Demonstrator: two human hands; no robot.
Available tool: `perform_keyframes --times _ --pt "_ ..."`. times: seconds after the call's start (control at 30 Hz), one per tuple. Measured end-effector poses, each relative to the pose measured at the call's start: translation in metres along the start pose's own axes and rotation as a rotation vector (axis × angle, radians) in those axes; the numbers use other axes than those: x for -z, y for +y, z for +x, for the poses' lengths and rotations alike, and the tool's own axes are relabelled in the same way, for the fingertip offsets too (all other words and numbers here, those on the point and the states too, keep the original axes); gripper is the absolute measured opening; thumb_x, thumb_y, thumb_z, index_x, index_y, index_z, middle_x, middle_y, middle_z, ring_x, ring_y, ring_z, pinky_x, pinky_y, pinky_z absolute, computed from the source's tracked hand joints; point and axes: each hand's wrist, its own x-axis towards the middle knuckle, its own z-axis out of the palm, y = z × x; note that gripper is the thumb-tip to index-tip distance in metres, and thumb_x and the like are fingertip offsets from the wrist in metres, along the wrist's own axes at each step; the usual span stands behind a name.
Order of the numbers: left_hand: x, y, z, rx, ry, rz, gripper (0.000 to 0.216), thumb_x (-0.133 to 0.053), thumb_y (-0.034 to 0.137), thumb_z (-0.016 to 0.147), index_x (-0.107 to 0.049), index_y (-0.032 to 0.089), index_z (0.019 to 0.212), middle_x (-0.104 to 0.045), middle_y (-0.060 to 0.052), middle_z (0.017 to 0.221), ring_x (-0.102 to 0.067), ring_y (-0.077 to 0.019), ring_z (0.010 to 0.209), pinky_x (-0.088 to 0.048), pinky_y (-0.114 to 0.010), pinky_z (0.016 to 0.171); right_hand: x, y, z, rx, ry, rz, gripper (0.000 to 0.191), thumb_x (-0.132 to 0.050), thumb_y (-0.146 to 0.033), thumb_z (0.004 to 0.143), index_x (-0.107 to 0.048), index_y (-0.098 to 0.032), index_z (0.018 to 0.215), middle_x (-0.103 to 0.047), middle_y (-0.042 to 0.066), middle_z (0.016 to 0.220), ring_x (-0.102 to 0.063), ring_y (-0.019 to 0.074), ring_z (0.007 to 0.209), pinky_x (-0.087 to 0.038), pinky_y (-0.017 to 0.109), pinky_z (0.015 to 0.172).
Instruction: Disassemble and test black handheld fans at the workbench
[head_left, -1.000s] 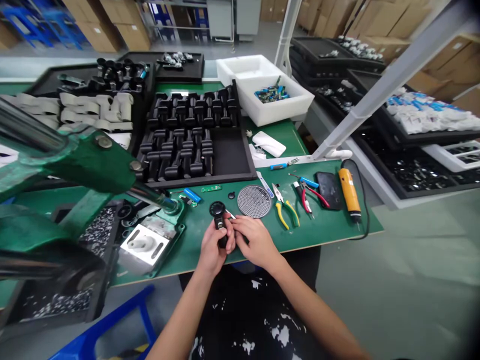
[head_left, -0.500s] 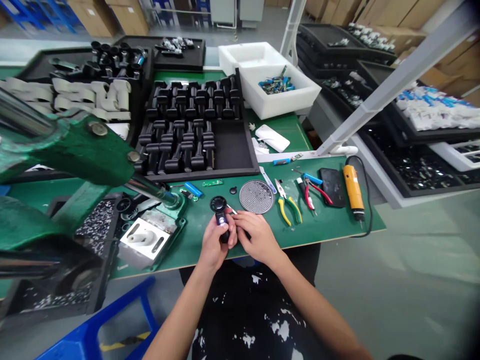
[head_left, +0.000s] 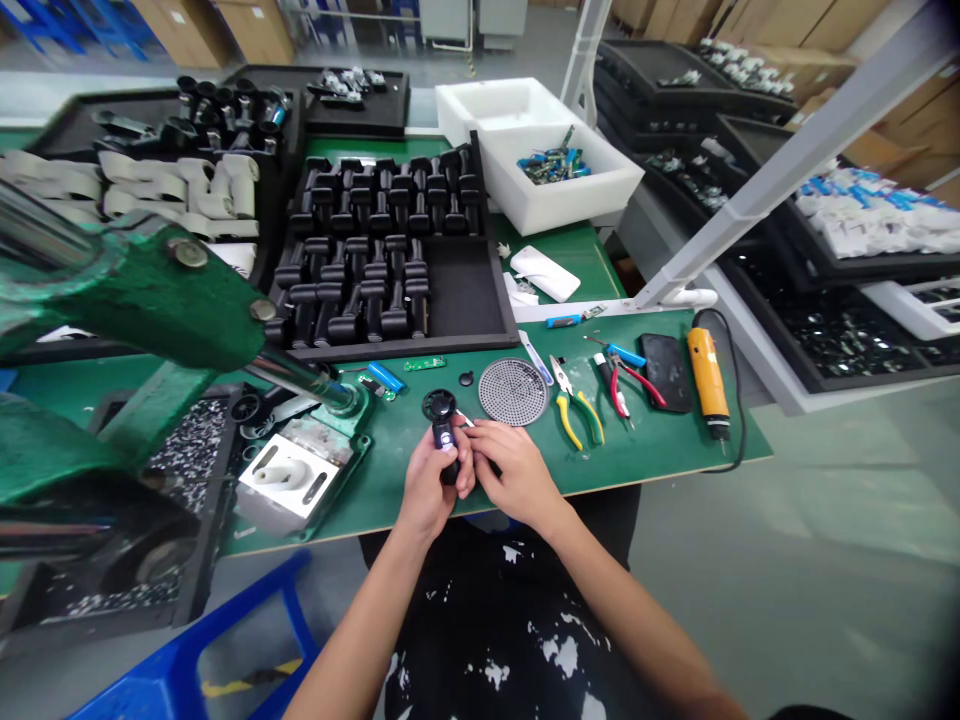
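My left hand point(head_left: 433, 480) is closed around the handle of a small black handheld fan point(head_left: 444, 432), its round head pointing away from me and a light glowing on the handle. Close against it, my right hand point(head_left: 519, 470) has its fingers curled. A thin pale stick-like piece point(head_left: 465, 418) sticks out by the right fingertips; its kind and the rest of it are hidden. Just beyond the hands lie a round perforated grey disc point(head_left: 514, 392) and a small black cap point(head_left: 466, 379).
Pliers with yellow-green handles point(head_left: 576, 405), red-handled cutters point(head_left: 628, 385), a black phone-like slab point(head_left: 665, 372) and an orange electric screwdriver point(head_left: 707, 375) lie to the right. A green press point(head_left: 150, 290) stands left. Behind are a tray of black fan bodies point(head_left: 450, 335) and a white foam box point(head_left: 555, 205).
The fan head has shifted very slightly to the right. Both hands keep nearly the same place and grip.
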Motion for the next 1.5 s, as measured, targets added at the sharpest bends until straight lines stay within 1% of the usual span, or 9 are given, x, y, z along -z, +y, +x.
perform_keyframes --times 0.23,0.57,1.1,1.33,1.4,1.5 --pt "-0.0003 0.0001 0.0001 0.002 0.004 -0.002 0.028 -0.063 0.022 0.091 -0.06 0.016 0.118 -0.056 0.004 0.079 -0.047 -0.0063 0.046 -0.041 -0.019 0.04 0.0007 -0.0012 0.0012 -0.001 -0.003 0.001 0.032 -0.054 -0.013 0.1 -0.071 -0.025 0.124 -0.075 0.006 0.134 -0.061 0.0258 0.137 -0.048 0.048 0.107" --pt "-0.0014 0.0006 0.0006 0.015 0.006 -0.004 0.025 -0.062 0.021 0.09 -0.06 0.016 0.114 -0.055 0.004 0.077 -0.046 -0.0058 0.045 -0.041 -0.018 0.039 0.0007 -0.0014 0.001 0.003 -0.003 -0.004 0.031 -0.055 -0.012 0.099 -0.071 -0.024 0.122 -0.075 0.005 0.134 -0.061 0.0245 0.136 -0.048 0.046 0.108" --pt "0.0008 0.0003 0.0009 0.016 0.0 -0.003 0.03 -0.062 0.023 0.09 -0.059 0.016 0.119 -0.054 0.004 0.079 -0.045 -0.0058 0.046 -0.039 -0.018 0.04 0.0009 -0.0018 0.0017 0.006 0.002 -0.005 0.033 -0.054 -0.011 0.098 -0.071 -0.025 0.122 -0.075 0.005 0.132 -0.062 0.025 0.135 -0.049 0.047 0.107" --pt "-0.001 0.0012 0.0002 0.01 0.004 0.038 0.03 -0.06 0.022 0.09 -0.059 0.017 0.12 -0.054 0.004 0.08 -0.045 -0.0056 0.046 -0.039 -0.018 0.04 0.0005 -0.0014 0.0007 0.008 0.011 0.007 0.032 -0.054 -0.012 0.099 -0.071 -0.025 0.122 -0.076 0.004 0.131 -0.062 0.0246 0.135 -0.05 0.048 0.108" --pt "-0.0017 -0.0002 -0.0006 0.006 0.013 0.068 0.031 -0.061 0.022 0.09 -0.058 0.018 0.121 -0.054 0.004 0.08 -0.045 -0.0057 0.046 -0.039 -0.019 0.04 0.0023 -0.0032 0.0004 -0.003 0.044 0.067 0.03 -0.053 -0.013 0.1 -0.071 -0.025 0.121 -0.076 0.005 0.129 -0.065 0.0238 0.131 -0.052 0.047 0.108" --pt "-0.0022 -0.0059 -0.0022 -0.004 0.026 0.134 0.034 -0.064 0.022 0.089 -0.056 0.02 0.122 -0.056 0.005 0.082 -0.046 -0.0059 0.046 -0.04 -0.019 0.04 0.0096 -0.0089 0.0038 -0.063 0.206 0.182 0.028 -0.051 -0.017 0.104 -0.071 -0.026 0.121 -0.075 0.006 0.123 -0.07 0.021 0.118 -0.057 0.042 0.103"
